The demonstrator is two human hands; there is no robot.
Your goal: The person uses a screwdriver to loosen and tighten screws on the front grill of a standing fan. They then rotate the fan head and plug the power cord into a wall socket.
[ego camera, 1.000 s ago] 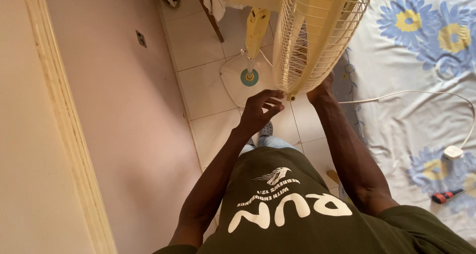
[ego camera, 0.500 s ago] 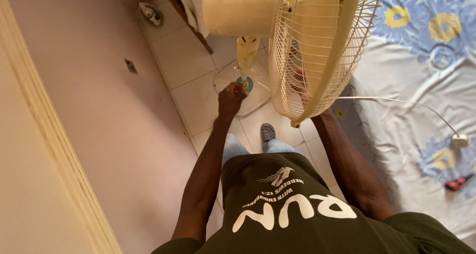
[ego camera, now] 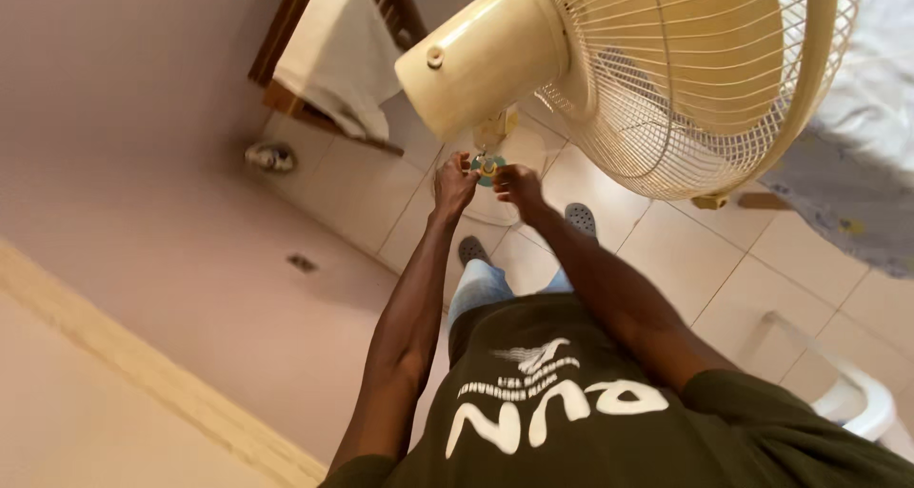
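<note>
A cream standing fan fills the top of the view, with its motor housing [ego camera: 486, 55] toward me and its wire guard [ego camera: 705, 79] to the right. Below the housing, on the fan's stand, sits a small teal and yellow knob [ego camera: 487, 167]. My left hand [ego camera: 453, 183] grips at the knob from the left. My right hand [ego camera: 517, 185] pinches at it from the right. Both arms reach forward over my dark green shirt. The stand under the knob is mostly hidden by my hands.
The fan's round base [ego camera: 495, 207] rests on pale floor tiles near my grey shoes [ego camera: 581, 219]. A wooden frame with a white cloth [ego camera: 333, 59] leans by the pinkish wall. A patterned bedsheet [ego camera: 847, 193] lies at right, and a white plastic chair [ego camera: 857, 398] is at lower right.
My right hand left the fan guard's lower rim and joined the left hand at the knob on the stand. The view swung, and the fan head now looms closer.
</note>
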